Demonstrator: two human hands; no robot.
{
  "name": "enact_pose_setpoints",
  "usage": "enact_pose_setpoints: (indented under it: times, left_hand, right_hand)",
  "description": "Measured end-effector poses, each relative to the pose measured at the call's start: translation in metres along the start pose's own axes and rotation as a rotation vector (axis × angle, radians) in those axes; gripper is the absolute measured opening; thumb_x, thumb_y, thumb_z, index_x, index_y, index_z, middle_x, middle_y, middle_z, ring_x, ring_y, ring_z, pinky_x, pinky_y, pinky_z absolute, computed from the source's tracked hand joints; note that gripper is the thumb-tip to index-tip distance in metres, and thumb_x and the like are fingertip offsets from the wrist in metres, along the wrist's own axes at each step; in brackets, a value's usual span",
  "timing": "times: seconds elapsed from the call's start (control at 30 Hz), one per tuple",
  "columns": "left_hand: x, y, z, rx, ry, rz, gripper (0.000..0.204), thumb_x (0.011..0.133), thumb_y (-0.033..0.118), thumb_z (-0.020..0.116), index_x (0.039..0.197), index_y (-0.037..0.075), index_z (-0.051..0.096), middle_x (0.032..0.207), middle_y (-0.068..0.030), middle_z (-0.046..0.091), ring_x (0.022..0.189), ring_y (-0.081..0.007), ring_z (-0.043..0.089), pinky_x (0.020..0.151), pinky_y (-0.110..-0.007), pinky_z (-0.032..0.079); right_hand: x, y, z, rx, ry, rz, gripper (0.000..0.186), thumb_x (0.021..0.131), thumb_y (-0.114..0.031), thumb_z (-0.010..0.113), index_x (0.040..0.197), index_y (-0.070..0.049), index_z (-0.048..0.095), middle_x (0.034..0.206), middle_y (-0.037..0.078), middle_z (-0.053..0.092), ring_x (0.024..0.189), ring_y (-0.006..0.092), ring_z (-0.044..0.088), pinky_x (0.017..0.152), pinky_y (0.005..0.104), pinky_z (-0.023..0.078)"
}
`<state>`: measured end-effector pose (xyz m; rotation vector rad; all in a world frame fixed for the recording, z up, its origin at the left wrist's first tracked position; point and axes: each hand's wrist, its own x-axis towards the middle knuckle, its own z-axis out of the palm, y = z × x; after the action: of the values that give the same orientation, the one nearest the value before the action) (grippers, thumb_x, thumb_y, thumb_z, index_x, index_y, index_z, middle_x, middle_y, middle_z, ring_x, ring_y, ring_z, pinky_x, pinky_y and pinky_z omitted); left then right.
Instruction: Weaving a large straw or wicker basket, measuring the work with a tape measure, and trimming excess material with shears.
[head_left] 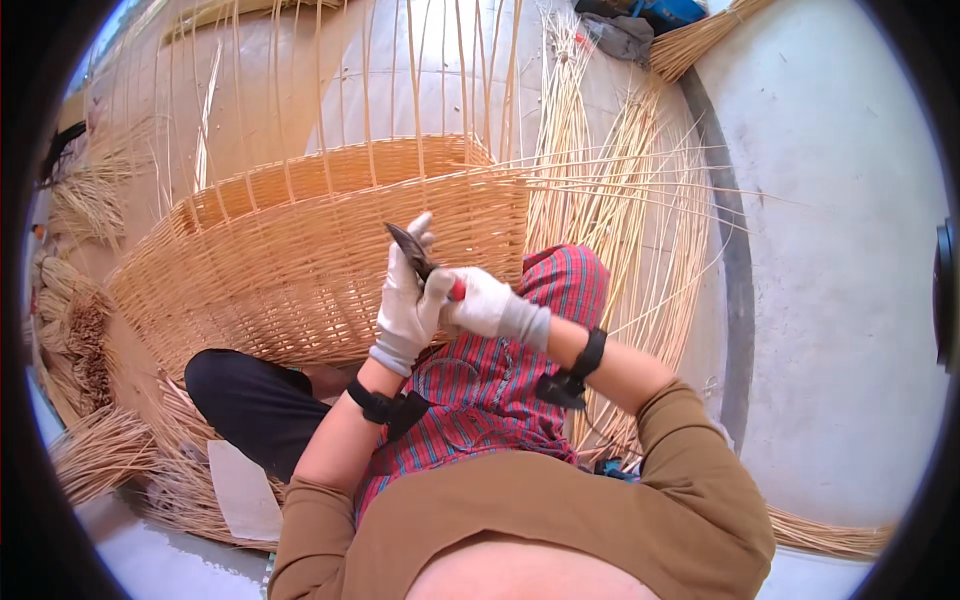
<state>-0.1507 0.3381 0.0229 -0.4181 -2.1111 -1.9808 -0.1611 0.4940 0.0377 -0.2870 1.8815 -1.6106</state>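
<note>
Cutter point(411, 251) sits in right hand point(486, 303) against left hand point(404, 308)

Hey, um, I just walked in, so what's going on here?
A seated person is handling a dark-bladed tool with a red handle: the gloved right hand grips it, and the gloved left hand is close against it. In front stands a large woven basket, its wall partly built, with bare upright rods rising above the weave. Long strands stick out from its right corner, and loose rods lie on the floor beyond.
</note>
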Motion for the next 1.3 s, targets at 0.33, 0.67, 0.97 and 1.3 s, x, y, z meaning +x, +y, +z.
enact_pose_setpoints:
  times: [0.33,0.67,0.97,1.3]
  left_hand:
    - [-0.042,-0.049,-0.021,-0.239,0.027,-0.508,0.039,0.105,0.042,0.053,0.093,0.006,0.061,0.065,0.0001,0.057,0.053,-0.0084,0.051,0.051,-0.025,0.048]
    - [-0.052,-0.064,0.01,-0.589,0.226,-0.894,0.041,0.104,0.047,0.051,0.106,0.007,0.058,0.078,-0.0073,0.064,0.056,-0.0189,0.062,0.047,-0.036,0.055]
    - [-0.097,-0.08,0.01,-0.588,0.215,-1.076,0.04,0.107,0.039,0.048,0.122,0.001,0.051,0.099,-0.0193,0.07,0.071,-0.0237,0.067,0.058,-0.039,0.061]
    - [-0.09,-0.075,0.011,-0.604,0.196,-1.121,0.026,0.109,0.028,0.042,0.128,0.01,0.039,0.094,-0.0189,0.069,0.068,-0.0248,0.068,0.055,-0.038,0.061]
  right_hand:
    - [0.001,-0.01,-0.07,0.025,0.771,-0.311,0.015,0.093,-0.01,0.073,0.103,-0.006,0.063,0.08,-0.001,0.063,0.069,0.0079,0.058,0.065,0.026,0.05]
    - [0.024,0.078,-0.045,-0.391,0.982,-0.098,0.045,0.08,-0.015,0.076,0.121,-0.006,0.06,0.108,0.019,0.067,0.1,0.037,0.066,0.09,0.0416,0.051]
    - [0.087,0.065,-0.091,-0.351,0.974,-0.274,0.049,0.087,-0.023,0.076,0.128,-0.007,0.055,0.111,0.017,0.071,0.099,0.0324,0.07,0.087,0.0405,0.052]
    - [0.091,0.075,-0.098,-0.236,0.969,-0.317,0.046,0.089,-0.014,0.076,0.127,-0.004,0.054,0.11,0.01,0.067,0.098,0.0193,0.063,0.09,0.0312,0.049]
